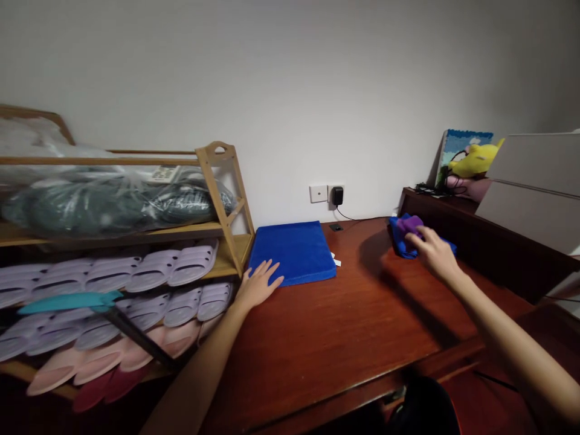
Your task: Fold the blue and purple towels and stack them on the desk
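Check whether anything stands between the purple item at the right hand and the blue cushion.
Nothing visible stands between the purple item and the blue cushion; only white tags show at the cushion's right edge.

The cushion [294, 251] lies on the worktop [326, 332], right of the rack [224, 211] – slippers [194, 266] on its lower shelves, a bagged bundle [104, 202] above. The cloth [409, 250] lies far right, beside the ledge [471, 238] – a plush toy [478, 160] on top.
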### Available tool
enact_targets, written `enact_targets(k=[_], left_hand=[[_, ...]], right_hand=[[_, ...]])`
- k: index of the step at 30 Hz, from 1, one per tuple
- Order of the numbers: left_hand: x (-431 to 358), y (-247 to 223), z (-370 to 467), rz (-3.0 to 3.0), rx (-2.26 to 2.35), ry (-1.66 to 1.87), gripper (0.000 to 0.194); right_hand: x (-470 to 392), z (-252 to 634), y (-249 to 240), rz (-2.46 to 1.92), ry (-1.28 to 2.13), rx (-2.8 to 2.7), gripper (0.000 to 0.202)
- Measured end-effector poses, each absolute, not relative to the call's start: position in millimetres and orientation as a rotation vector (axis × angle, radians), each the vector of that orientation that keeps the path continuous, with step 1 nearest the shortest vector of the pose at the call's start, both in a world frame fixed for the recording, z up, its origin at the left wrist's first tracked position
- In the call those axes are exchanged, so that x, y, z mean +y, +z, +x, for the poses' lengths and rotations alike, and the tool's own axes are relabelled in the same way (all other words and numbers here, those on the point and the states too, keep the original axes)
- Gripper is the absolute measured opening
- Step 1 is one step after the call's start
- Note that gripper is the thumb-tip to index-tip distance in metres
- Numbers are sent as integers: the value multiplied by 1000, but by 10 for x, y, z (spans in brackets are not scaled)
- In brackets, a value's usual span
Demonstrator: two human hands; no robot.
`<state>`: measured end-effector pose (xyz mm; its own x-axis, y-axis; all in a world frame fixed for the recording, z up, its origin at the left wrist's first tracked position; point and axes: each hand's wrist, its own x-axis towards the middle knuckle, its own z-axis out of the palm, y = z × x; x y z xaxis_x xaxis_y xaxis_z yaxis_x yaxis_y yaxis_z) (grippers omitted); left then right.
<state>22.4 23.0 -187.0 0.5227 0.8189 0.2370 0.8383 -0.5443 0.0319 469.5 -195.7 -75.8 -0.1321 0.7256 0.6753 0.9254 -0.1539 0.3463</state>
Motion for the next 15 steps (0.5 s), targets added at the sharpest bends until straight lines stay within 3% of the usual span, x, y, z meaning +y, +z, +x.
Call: enact_targets(k=[3,9,12,15], left_hand=[[234,-1876,230,-2668,-1464,-359,56],[194,-1856,230,-2644,-1402,-433,53],[120,-1777,247,-2621,-1316,-510,50],[-117,-1636,362,-2706,-1177,-525,47]], right_hand=[[-2397,4329,-1114,-1764,-1129,-2219,42],[-3061,3647,-1624,-1709,-946,-2435,53],[-3228,3343,-1504,-1704,-638,-2473,68],[-3246,3291,-1272,-1607,-67,-2482,75]])
